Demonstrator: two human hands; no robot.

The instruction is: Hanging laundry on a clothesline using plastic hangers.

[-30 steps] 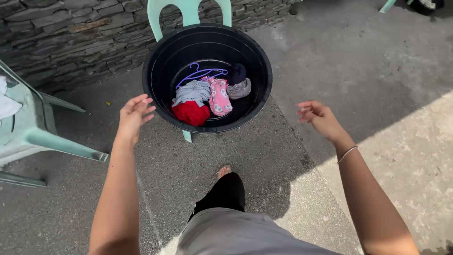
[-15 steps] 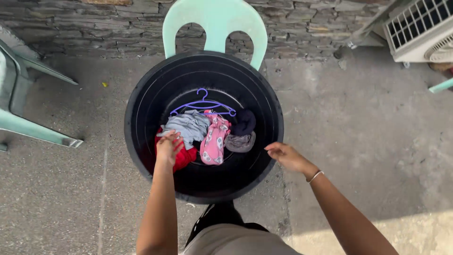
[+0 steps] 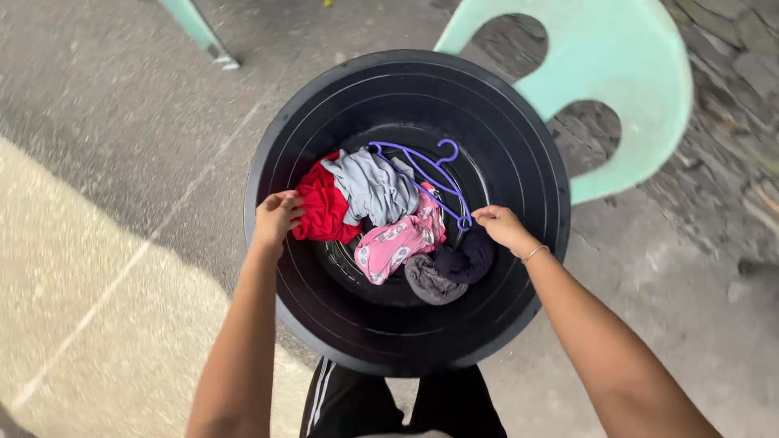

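Both hands are inside the black tub point(image 3: 519, 324), which sits on a pale green chair point(image 3: 625, 81). The left hand point(image 3: 277, 217) curls its fingers onto the red cloth point(image 3: 320, 207); the right hand point(image 3: 501, 227) pinches the end of the purple hanger point(image 3: 430, 174). Grey point(image 3: 373, 186), pink point(image 3: 398, 241) and dark point(image 3: 464, 259) clothes lie between them.

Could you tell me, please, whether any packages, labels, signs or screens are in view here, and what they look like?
None in view: only a black round tub of clothes on a pale green plastic chair, with a purple hanger inside and both hands reaching in.
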